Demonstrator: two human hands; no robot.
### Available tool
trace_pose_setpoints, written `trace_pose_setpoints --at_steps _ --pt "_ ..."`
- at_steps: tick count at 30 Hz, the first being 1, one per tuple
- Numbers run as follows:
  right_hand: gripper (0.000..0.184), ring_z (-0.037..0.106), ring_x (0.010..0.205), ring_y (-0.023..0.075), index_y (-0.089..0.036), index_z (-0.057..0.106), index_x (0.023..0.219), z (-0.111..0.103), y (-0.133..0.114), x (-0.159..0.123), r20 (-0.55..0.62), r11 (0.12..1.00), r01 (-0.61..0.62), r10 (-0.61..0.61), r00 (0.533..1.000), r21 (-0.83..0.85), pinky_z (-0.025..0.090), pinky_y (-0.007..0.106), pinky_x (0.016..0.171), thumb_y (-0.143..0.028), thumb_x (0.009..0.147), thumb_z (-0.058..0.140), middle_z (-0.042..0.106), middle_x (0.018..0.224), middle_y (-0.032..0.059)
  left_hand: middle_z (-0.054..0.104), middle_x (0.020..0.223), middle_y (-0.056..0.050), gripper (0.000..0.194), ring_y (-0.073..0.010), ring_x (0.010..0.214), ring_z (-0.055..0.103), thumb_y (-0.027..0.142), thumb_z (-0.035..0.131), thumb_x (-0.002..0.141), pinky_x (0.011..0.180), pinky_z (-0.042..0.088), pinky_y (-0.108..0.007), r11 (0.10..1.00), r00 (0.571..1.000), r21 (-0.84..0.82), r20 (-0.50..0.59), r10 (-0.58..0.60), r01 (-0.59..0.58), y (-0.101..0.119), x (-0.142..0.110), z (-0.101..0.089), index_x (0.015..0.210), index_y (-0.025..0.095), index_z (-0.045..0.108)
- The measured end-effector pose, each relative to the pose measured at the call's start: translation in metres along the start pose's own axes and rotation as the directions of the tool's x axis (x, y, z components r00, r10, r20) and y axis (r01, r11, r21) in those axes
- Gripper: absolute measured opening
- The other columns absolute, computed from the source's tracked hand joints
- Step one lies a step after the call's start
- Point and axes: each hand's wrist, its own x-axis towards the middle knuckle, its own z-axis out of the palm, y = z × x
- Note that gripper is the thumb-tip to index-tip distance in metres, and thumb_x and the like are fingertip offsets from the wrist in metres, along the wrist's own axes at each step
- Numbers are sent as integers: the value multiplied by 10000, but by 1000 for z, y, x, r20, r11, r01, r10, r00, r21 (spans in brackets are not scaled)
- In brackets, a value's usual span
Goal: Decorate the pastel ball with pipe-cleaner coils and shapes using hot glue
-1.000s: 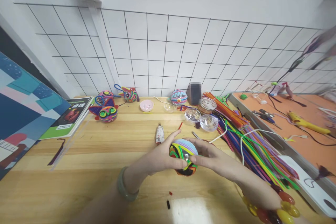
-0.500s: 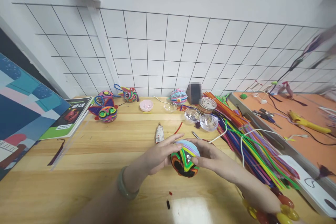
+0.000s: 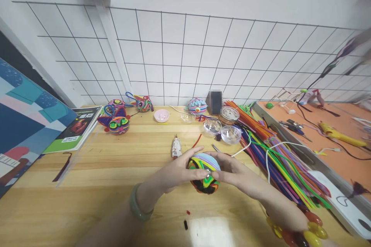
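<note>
Between my two hands is a ball covered in coloured pipe cleaners [image 3: 206, 160], with light blue, purple and yellow bands on top and green, black and orange shapes in front. My left hand [image 3: 185, 168] wraps its left side, the thumb lying across the front. From the right, my right hand [image 3: 232, 170] grips it, its thumb tip close to the left thumb near a shiny clear spot. The fingers behind the ball are partly hidden. Just beyond my left hand lies a white glue gun [image 3: 176, 146]. Small red and black scraps [image 3: 186, 224] lie nearer me.
Finished pipe-cleaner balls [image 3: 118, 124] stand at the back left beside a magazine [image 3: 77, 127]. A pink bowl [image 3: 161, 115] and clear plastic half-shells [image 3: 231, 134] are along the back. Bundled pipe cleaners [image 3: 278, 166], a white cable and a power strip [image 3: 342, 204] fill the right.
My left thumb has moved down from the top of the ball onto its front, next to my right thumb. The ball stays in nearly the same place.
</note>
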Motion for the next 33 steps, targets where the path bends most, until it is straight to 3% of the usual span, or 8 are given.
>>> trace_pose_setpoints --at_steps 5,9,13,16,23,33 --pt "536 513 1215 257 -232 534 1276 -1 -2 1 8 998 16 -16 1000 -61 372 422 1055 -431 797 669 572 1304 87 566 1290 -126 756 -280 1213 495 275 783 669 1008 388 -411 999 999 18 -5 48 -48 0 2 -2 1337 175 442" --pt "569 517 1209 259 -220 488 1319 -5 -4 -5 -106 966 -7 -21 994 -258 430 410 1008 -476 828 615 543 1328 118 594 1249 -125 676 -274 1169 530 261 775 675 985 396 -404 997 999 -67 -26 31 -32 3 3 -4 1286 174 499" --pt "544 631 950 239 -184 527 1277 -11 -17 -15 -164 875 -38 -47 985 -483 500 391 849 -500 837 584 675 1029 93 628 1174 -112 696 -260 1083 577 267 793 640 911 423 -375 995 992 -89 -113 -53 43 6 4 -3 1271 184 513" --pt "506 640 833 222 -172 589 1217 -16 -27 -20 -173 784 -73 -45 984 -616 500 362 767 -506 837 580 702 904 73 637 1157 -111 708 -246 1025 602 281 797 634 868 439 -363 991 987 -111 -134 -86 72 7 4 -2 1276 199 510" --pt "245 648 820 173 -216 713 913 -20 -46 -18 12 698 76 -96 995 -712 494 278 727 -388 892 539 724 895 38 652 1133 -99 638 -230 1019 607 263 804 621 868 442 -345 978 981 -177 -143 -133 107 10 3 3 1208 206 562" --pt "145 631 746 139 -217 694 946 -19 -63 -10 207 417 317 -287 935 -852 467 263 694 -227 905 556 704 825 14 642 1112 -87 569 -236 1020 590 259 808 618 857 450 -360 989 999 -141 -7 -36 35 4 5 -7 1145 201 600"
